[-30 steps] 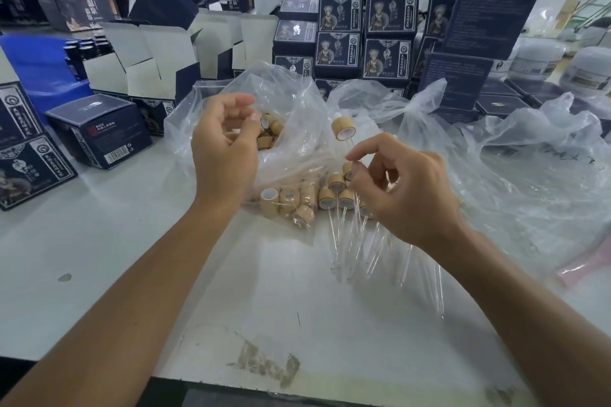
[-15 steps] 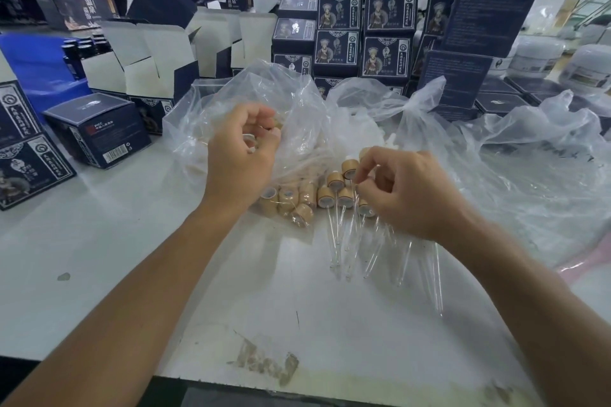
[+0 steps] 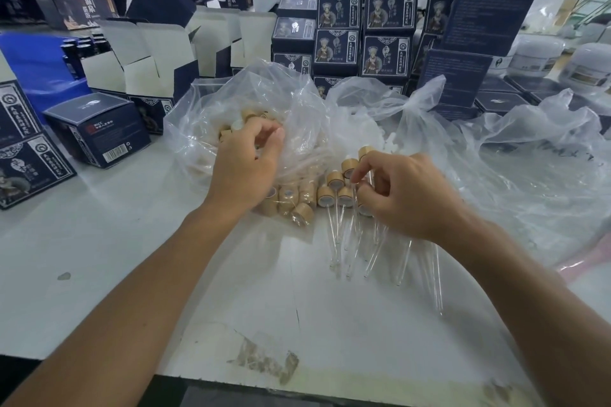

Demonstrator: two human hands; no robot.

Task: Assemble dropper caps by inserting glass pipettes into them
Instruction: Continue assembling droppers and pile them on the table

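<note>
Left hand (image 3: 246, 168) fingers curled in cap bag (image 3: 211, 129), right hand (image 3: 401, 195) pinching pipette (image 3: 358, 238)

A second ago the right hand (image 3: 406, 195) held a finished dropper up above the pile, its cap clear of the others; now it has come down and its fingers curl among the assembled droppers (image 3: 340, 195) lying on the table. The left hand (image 3: 246, 162) has reached forward into the plastic bag (image 3: 205, 129) of loose caps (image 3: 246, 116).
</note>
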